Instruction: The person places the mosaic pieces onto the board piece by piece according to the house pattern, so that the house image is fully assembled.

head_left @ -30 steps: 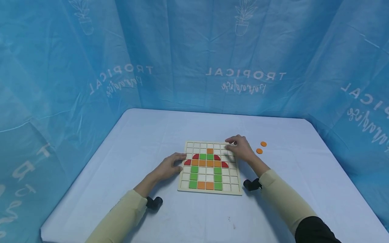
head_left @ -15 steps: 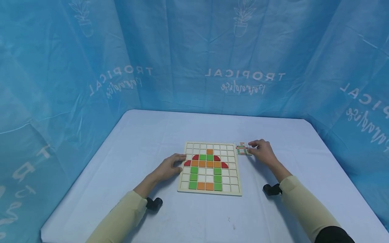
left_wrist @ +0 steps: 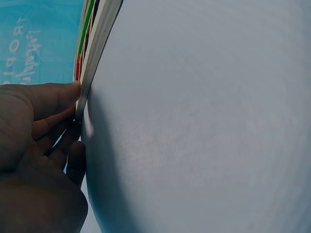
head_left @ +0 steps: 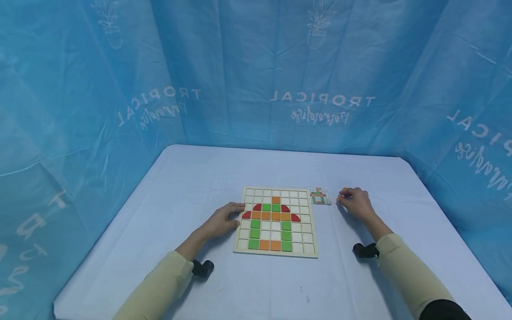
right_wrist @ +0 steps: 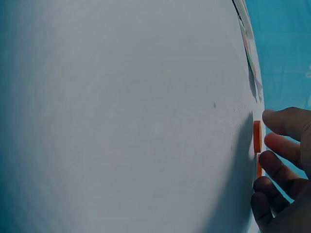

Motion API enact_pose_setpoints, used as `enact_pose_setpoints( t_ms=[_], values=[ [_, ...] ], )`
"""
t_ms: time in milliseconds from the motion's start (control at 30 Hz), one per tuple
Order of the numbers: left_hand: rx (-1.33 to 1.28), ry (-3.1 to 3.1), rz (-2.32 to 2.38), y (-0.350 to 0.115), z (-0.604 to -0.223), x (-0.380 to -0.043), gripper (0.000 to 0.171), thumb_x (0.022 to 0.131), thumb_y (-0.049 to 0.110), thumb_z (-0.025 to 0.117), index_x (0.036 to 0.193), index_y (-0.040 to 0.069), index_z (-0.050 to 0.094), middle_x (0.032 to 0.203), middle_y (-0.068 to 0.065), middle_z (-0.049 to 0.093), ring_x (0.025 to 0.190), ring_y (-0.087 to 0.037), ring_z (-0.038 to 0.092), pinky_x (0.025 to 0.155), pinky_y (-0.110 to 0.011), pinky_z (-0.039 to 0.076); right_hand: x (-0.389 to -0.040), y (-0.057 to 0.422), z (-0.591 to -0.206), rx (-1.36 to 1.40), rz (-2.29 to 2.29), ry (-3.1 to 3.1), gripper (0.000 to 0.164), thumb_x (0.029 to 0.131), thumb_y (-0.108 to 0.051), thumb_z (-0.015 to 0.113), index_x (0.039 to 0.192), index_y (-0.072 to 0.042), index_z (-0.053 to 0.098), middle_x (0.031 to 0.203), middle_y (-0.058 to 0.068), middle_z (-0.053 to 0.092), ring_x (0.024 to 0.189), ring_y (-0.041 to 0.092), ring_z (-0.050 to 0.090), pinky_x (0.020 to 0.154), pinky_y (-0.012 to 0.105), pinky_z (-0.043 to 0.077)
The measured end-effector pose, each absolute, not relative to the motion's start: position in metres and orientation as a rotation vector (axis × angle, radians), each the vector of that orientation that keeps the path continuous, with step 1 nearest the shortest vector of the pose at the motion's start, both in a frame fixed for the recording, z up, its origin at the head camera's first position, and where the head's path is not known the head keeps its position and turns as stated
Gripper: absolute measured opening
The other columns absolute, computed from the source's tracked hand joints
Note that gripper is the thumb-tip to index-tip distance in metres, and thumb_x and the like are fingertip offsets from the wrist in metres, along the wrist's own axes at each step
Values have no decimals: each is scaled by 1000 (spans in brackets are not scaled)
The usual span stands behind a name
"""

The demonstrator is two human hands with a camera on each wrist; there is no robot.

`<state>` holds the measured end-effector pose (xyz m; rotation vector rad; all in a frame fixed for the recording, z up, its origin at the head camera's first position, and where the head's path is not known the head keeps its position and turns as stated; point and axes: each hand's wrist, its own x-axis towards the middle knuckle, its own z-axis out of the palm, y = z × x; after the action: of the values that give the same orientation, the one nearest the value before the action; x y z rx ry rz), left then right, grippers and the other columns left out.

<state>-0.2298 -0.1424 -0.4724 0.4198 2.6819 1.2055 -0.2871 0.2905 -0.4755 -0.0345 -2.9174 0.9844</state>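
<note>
In the head view, a square pattern board [head_left: 296,226] with a pale gridded face lies on the table. Green and orange squares and red quarter-round pieces form a figure on it. My left hand [head_left: 221,219] touches the board's left edge with thumb and fingers; the left wrist view shows the thumb [left_wrist: 56,97] against the board's side. Beyond the right edge, my right hand [head_left: 357,203] hovers at two orange discs, mostly covered in the head view. In the right wrist view, one orange disc [right_wrist: 257,136] lies by the fingertips, which are not closed round it.
A small printed pattern card [head_left: 320,196] lies by the board's upper right corner, between board and right hand. White cloth covers the table [head_left: 224,284]. A blue printed curtain [head_left: 248,58] encloses its back and sides.
My right hand has moved from the board's upper right corner, past the card, which it uncovered, to the orange discs on the right. My left hand has stayed at the board's edge.
</note>
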Motion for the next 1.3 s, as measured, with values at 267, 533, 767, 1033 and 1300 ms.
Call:
enact_pose_setpoints(
  t_ms=[267, 533, 767, 1033, 1300],
  values=[
    [414, 2679, 1211, -142, -472, -230, 51, 86, 1, 67, 135, 6, 54, 143, -6, 46, 139, -27, 30, 113, -45, 25, -287, 292, -476, -19, 948, -2946, 33, 86, -11, 65, 113, 7, 64, 109, 24, 53, 104, 38, 40, 85, 51, 42],
    [419, 2689, 1199, -142, -471, -230, 51, 86, 0, 67, 135, 6, 55, 143, -5, 47, 139, -27, 30, 113, -45, 25, -287, 292, -473, -21, 932, -2978, 32, 87, -9, 65, 115, 7, 64, 109, 23, 53, 101, 37, 39, 81, 49, 41],
    [394, 2693, 1196, -141, -472, -231, 51, 85, 0, 68, 134, 5, 55, 143, -6, 47, 139, -28, 31, 113, -45, 24, -288, 290, -475, -50, 947, -2975, 29, 88, -8, 65, 112, 7, 65, 107, 22, 53, 100, 35, 39, 78, 46, 42],
    [407, 2690, 1211, -141, -474, -231, 50, 85, -1, 67, 134, 4, 56, 142, -6, 47, 138, -29, 32, 112, -46, 25, -289, 290, -477, -64, 954, -2975, 28, 88, -8, 66, 111, 6, 66, 106, 21, 53, 100, 34, 39, 79, 46, 42],
    [405, 2689, 1209, -141, -474, -231, 50, 85, 0, 68, 134, 5, 56, 142, -6, 47, 138, -28, 31, 112, -46, 25, -287, 289, -476, -45, 953, -2956, 29, 87, -9, 66, 112, 6, 66, 106, 21, 53, 100, 34, 40, 76, 43, 43]
  ],
)
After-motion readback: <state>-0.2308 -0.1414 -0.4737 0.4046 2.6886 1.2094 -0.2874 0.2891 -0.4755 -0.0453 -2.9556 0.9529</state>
